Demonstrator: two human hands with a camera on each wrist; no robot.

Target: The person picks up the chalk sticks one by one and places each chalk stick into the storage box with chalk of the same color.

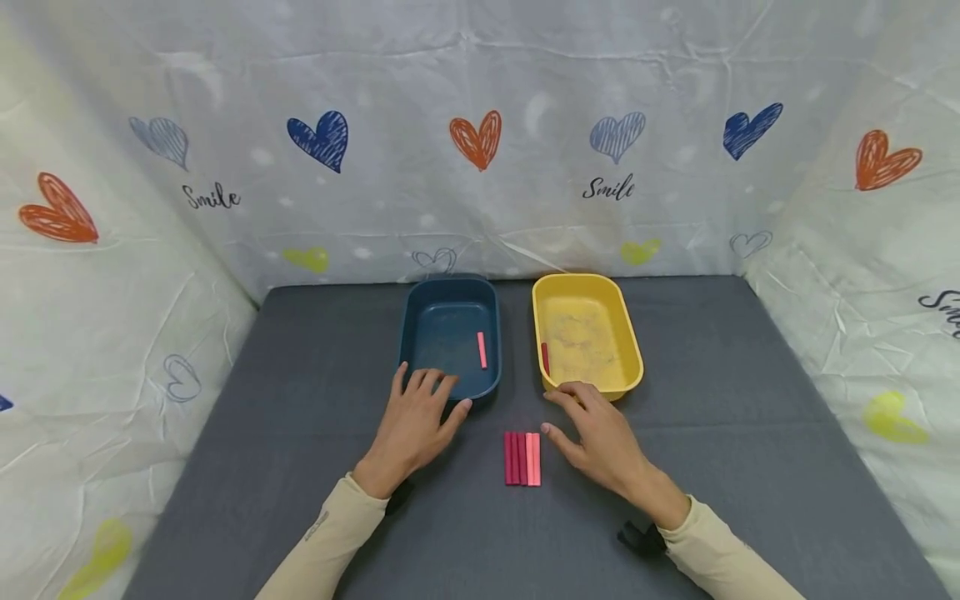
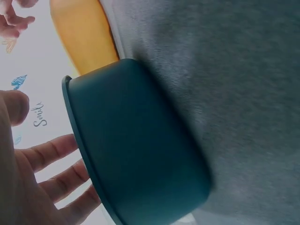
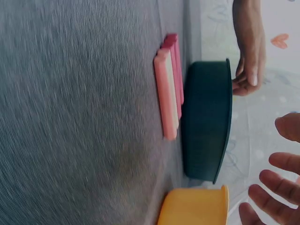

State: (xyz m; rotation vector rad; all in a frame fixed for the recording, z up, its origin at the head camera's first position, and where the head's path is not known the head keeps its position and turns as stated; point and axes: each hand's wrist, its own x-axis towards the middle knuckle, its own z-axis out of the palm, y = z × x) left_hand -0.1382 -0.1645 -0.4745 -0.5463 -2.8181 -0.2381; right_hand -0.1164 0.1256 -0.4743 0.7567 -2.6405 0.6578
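Observation:
My left hand (image 1: 411, 427) hovers at the near left of a dark blue plastic bin (image 1: 442, 327), its fingers spread and holding nothing. Inside that bin lies a pink chalk-like stick (image 1: 482, 350). Over the near edge of a yellow bin (image 1: 592, 333) is my right hand (image 1: 602, 435), fingers relaxed with nothing between them. A dark red stick (image 1: 545, 358) lies along the yellow bin's left wall. Between the hands, dark red sticks (image 1: 514, 458) and pink sticks (image 1: 533, 458) form a side-by-side row on the table. Whether the left fingers (image 2: 61, 185) touch the blue rim I cannot tell.
Both bins stand side by side at the far edge of the grey cloth-covered table (image 1: 697, 400). A white curtain (image 1: 540, 192) with printed hearts hangs behind and on both sides. A black wrist strap (image 1: 642, 539) shows under the right forearm.

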